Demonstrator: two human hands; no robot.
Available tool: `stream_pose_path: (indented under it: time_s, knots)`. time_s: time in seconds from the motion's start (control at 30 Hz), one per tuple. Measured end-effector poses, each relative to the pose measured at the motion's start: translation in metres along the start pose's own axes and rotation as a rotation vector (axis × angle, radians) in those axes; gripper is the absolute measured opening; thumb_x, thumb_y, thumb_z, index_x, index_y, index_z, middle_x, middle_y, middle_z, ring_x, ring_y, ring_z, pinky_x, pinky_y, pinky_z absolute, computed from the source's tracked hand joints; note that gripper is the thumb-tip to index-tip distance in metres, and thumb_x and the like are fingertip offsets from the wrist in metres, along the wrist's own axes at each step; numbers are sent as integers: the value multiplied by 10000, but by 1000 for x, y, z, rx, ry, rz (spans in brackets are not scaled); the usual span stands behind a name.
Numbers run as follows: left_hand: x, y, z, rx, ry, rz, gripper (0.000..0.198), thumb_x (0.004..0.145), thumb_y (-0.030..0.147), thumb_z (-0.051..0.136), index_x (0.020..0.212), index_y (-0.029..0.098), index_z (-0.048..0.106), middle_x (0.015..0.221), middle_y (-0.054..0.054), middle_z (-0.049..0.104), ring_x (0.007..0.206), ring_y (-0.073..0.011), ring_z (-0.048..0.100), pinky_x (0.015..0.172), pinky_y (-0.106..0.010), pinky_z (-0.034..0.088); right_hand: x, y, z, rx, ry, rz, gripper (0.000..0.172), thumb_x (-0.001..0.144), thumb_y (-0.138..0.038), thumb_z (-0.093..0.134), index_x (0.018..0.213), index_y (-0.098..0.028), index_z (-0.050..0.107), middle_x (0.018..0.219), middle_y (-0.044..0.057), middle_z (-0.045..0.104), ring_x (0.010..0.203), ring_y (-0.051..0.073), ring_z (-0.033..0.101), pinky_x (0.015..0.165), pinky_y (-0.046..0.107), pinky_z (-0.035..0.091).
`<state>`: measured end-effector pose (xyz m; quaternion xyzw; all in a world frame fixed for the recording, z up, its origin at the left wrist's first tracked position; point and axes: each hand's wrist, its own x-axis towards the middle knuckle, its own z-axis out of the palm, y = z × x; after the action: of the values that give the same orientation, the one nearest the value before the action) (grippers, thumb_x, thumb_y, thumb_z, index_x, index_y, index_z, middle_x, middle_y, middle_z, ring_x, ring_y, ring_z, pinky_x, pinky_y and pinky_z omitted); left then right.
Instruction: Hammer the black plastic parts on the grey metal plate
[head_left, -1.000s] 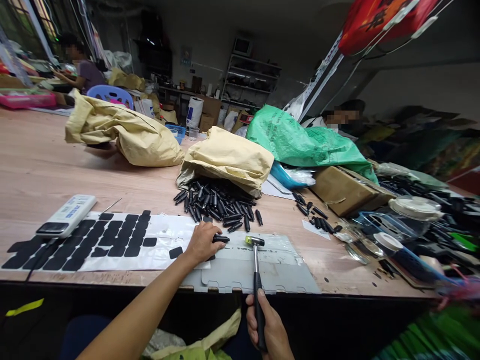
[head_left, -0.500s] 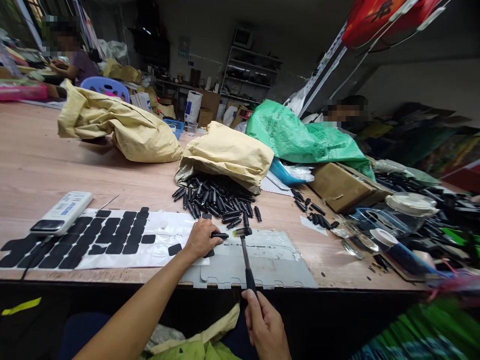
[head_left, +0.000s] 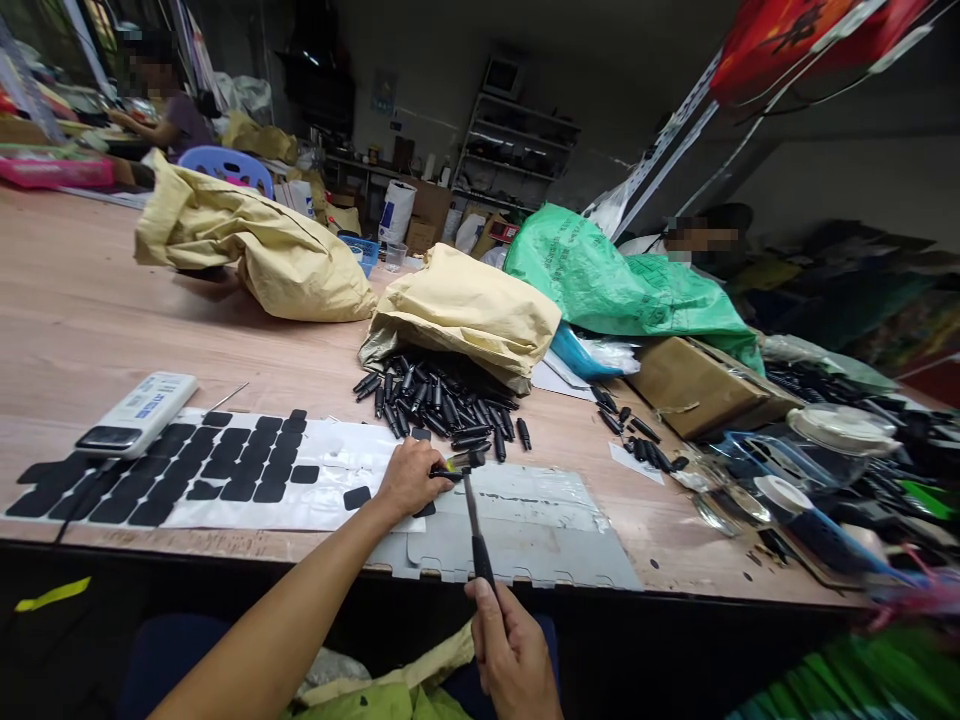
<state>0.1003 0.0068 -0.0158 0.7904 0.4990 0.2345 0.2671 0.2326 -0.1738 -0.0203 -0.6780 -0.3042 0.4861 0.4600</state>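
My right hand is closed round the dark handle of a small hammer. The hammer's head, with a yellowish face, is at the fingertips of my left hand. My left hand pinches a small black cylindrical part over the grey board. Whether the hammer touches the part I cannot tell. Behind them, a heap of black cylindrical parts spills from a tan paper sack. To the left lies a white backing sheet with black rounded stickers.
A white power bank-like device with a cable sits on the stickers. A second tan sack, a green bag and a cardboard box stand behind. Jars and loose parts crowd the right. Two people sit farther off.
The hammer's head has moved left, onto or next to the part at my left fingertips. My right hand shifted slightly left with it. The whole view has shifted a little.
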Motion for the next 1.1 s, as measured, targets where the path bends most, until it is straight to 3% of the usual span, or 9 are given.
stream_pose_path:
  time_s: [0.13,0.27,0.4,0.53,0.7,1.1]
  knots:
    - [0,-2,2,-6,9,9,138,773,347,720,814,216,712,865,-28,621,923,-228,511,764,-331,388,2,1,0,42,-89,66,576,699,-731,634,818,-167,617,433,-59,469,297,70,361,344,215,209]
    - [1,-5,5,-10,31,36,173,814,363,678,883,210,721,885,-35,632,929,-228,514,796,-346,388,11,3,-12,287,-32,145,575,703,-715,647,855,-162,602,454,-71,461,313,56,359,351,196,215]
    - [0,-6,5,-6,43,76,268,939,370,496,873,199,691,881,-39,635,893,-210,513,784,-345,381,22,9,-26,466,-34,285,565,663,-702,687,812,-167,585,429,-92,409,303,32,302,349,177,139]
    - [-2,-5,3,-37,65,74,299,986,335,376,885,196,621,875,-29,633,863,-199,518,757,-326,388,28,13,-31,502,-71,327,563,635,-697,716,786,-174,572,404,-104,386,295,27,305,345,168,128]
    - [-4,-5,1,-56,81,63,218,968,345,415,952,211,586,898,-22,633,881,-209,533,767,-325,396,29,13,-30,513,-78,349,593,567,-701,759,777,-175,583,399,-104,395,288,37,323,327,169,134]
    - [-6,-1,-2,-79,82,58,159,915,338,498,937,218,600,896,-26,636,901,-217,548,806,-347,418,34,22,-31,506,-66,353,603,597,-735,718,780,-173,596,408,-90,413,291,45,343,324,165,135]
